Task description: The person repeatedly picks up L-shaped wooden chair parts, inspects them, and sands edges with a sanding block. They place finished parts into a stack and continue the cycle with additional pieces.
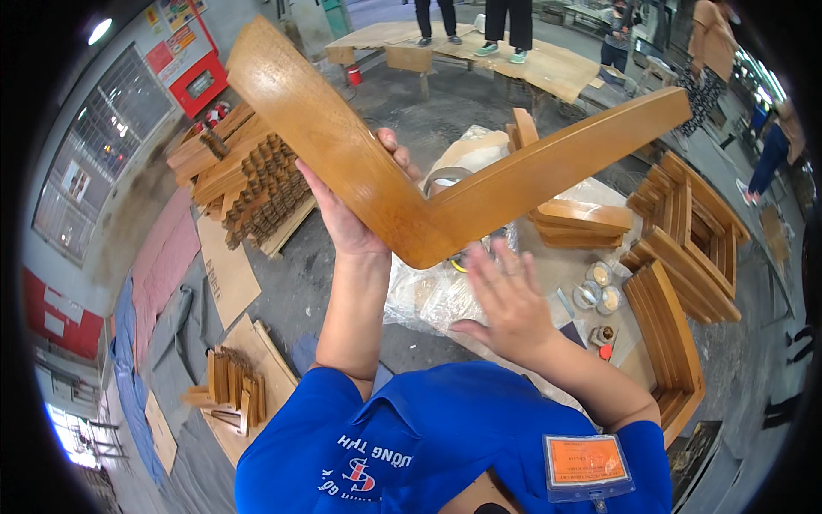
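A large V-shaped varnished wooden part point(342, 146), glossy orange-brown, is held up in front of me with its bend pointing down. My left hand point(353, 218) grips its left limb from behind, the thumb on the near side and fingertips showing past the far edge. Just below the bend, my right hand point(514, 304) is open with fingers stretched and a little blurred. Whether its fingertips touch the wood I cannot tell. Clear plastic wrap point(428, 300) lies on the work surface beneath the part.
Similar bent wooden parts are stacked at right point(659, 343), with jars point(608, 300) and a red-capped item point(605, 352) beside them. A pile of wooden pieces point(257, 184) stands at left, smaller blocks point(231, 385) at lower left. People stand beyond a low plywood platform point(548, 64).
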The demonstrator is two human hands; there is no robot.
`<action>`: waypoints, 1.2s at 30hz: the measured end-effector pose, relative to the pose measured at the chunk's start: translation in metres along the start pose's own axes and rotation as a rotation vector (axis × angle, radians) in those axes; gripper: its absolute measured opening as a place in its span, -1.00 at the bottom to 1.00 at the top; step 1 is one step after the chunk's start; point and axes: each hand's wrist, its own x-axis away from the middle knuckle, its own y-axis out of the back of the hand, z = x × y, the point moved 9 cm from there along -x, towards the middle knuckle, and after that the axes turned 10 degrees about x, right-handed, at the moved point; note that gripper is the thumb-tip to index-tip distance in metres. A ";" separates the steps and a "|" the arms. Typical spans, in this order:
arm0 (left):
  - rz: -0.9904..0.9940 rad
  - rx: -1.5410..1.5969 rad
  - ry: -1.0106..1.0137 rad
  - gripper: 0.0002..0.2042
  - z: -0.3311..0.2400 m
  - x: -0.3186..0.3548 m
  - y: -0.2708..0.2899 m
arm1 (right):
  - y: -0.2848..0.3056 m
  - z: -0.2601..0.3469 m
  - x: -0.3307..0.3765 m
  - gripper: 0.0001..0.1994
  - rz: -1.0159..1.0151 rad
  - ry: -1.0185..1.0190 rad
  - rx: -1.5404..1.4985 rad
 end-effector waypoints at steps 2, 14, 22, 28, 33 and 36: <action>-0.030 0.081 0.026 -0.24 -0.002 0.000 0.003 | 0.009 -0.023 0.010 -0.12 -0.002 -0.128 -0.100; -0.074 0.133 0.090 -0.25 0.019 0.010 -0.021 | 0.013 -0.070 -0.001 -0.37 -0.245 -0.597 -1.394; 0.074 -0.093 -0.092 -0.23 0.033 0.034 -0.023 | -0.010 -0.097 -0.005 -0.44 -0.232 -0.814 -1.723; -0.148 -0.254 0.290 -0.24 0.071 0.070 0.023 | 0.007 -0.151 -0.003 -0.41 -0.090 -0.684 -1.504; -0.204 -0.242 0.387 -0.24 0.083 0.084 0.045 | 0.009 -0.155 0.001 -0.37 -0.081 -0.645 -1.413; -0.195 -0.252 0.393 -0.23 0.083 0.086 0.045 | 0.010 -0.157 0.006 -0.35 -0.102 -0.641 -1.418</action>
